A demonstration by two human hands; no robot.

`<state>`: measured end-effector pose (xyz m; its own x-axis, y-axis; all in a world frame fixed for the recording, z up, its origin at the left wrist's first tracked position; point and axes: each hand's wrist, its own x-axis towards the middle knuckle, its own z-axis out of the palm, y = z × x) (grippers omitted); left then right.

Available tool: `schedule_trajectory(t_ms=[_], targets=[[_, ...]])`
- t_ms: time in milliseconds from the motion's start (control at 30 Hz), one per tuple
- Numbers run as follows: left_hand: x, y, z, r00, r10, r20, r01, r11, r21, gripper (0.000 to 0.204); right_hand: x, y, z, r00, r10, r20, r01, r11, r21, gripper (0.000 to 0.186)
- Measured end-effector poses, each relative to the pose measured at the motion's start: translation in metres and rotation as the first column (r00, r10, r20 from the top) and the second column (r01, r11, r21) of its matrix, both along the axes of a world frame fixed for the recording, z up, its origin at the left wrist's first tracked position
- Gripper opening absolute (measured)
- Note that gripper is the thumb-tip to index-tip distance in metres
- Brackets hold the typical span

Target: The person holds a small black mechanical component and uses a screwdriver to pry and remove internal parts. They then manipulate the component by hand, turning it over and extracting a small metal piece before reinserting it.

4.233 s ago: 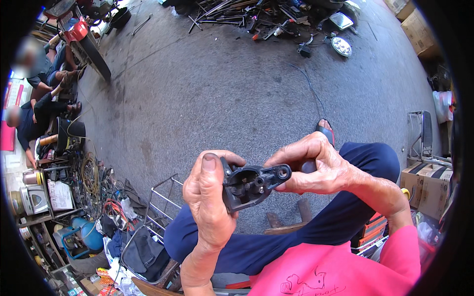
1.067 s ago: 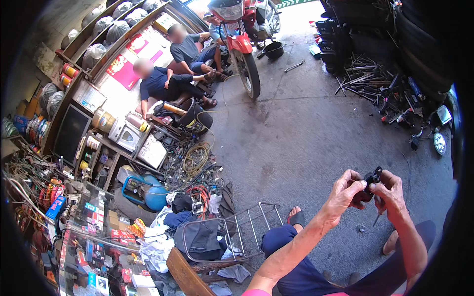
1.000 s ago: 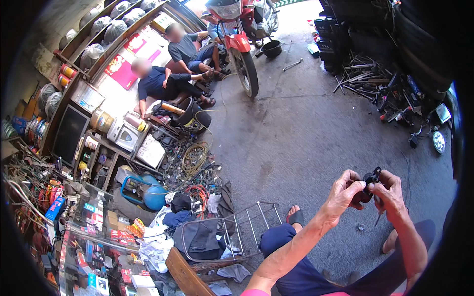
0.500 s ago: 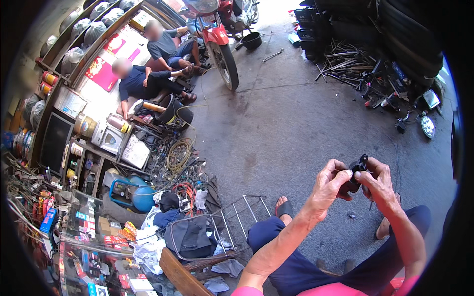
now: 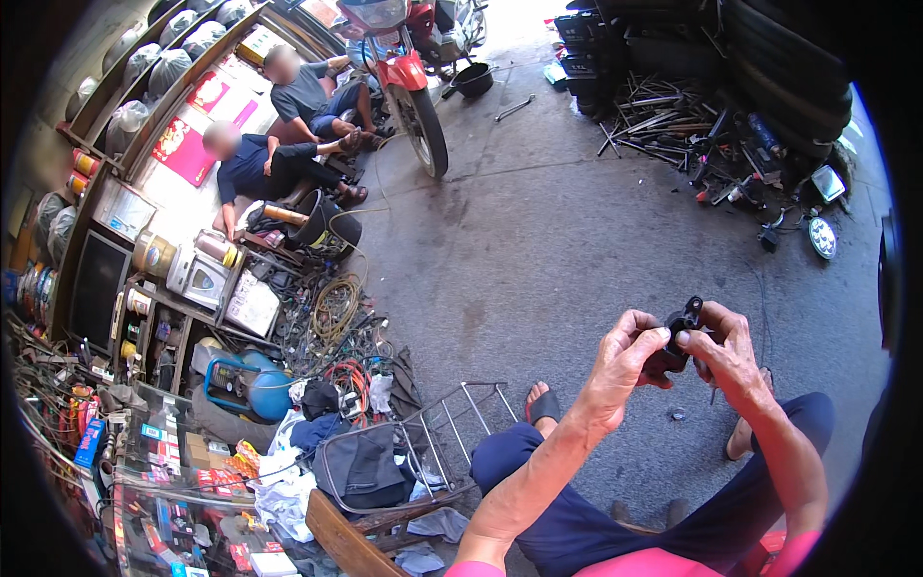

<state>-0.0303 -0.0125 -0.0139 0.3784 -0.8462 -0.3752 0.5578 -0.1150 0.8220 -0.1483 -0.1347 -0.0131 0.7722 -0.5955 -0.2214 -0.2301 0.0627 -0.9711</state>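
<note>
A small black plastic part [image 5: 686, 319] with a holed tab at its upper end is held between both hands at the lower right. My left hand [image 5: 630, 354] grips its left side, thumb pressed on it. My right hand [image 5: 726, 351] closes on the other side with the thumb against the part. A thin metal shaft [image 5: 712, 392] hangs below the right hand; whatever it belongs to is mostly hidden by the fingers. My bent knees in dark trousers are beneath the hands.
A motorcycle [image 5: 413, 101] stands at the back, beside two seated people [image 5: 288, 168]. A metal rack [image 5: 461, 423], blue compressor [image 5: 269, 389], tangled cables and glass display case [image 5: 183, 452] crowd the left. Metal rods [image 5: 644, 120], tyres [image 5: 779, 67] and a round lamp [image 5: 822, 238] lie at the right.
Since the earliest frame, the view has swung up and left, and a thin shaft now shows below my right hand. Both hands still hold the black part, shifted slightly up-left in view since a second ago.
</note>
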Motion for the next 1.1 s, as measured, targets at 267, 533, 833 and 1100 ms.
schedule_trajectory(t_ms=[267,533,833,1100], targets=[[-0.002,0.004,0.002,0.999,0.027,0.043,-0.028,0.999,0.016,0.021,0.001,0.002,0.000,0.999,-0.003,-0.037,0.002,1.000,-0.016,0.031],[0.001,0.005,0.016,0.989,0.115,-0.094,-0.118,0.993,-0.022,0.026,-0.001,-0.010,0.004,0.998,0.068,0.016,-0.069,0.996,0.048,0.046],[-0.004,0.009,0.022,0.993,0.114,-0.039,-0.113,0.993,0.031,0.033,-0.010,-0.011,-0.002,0.978,0.186,0.092,-0.205,0.934,0.294,0.041],[0.000,0.018,0.018,0.974,0.098,0.203,-0.113,0.991,0.067,0.044,-0.007,-0.004,-0.004,0.966,0.234,0.107,-0.255,0.921,0.294,0.038]])
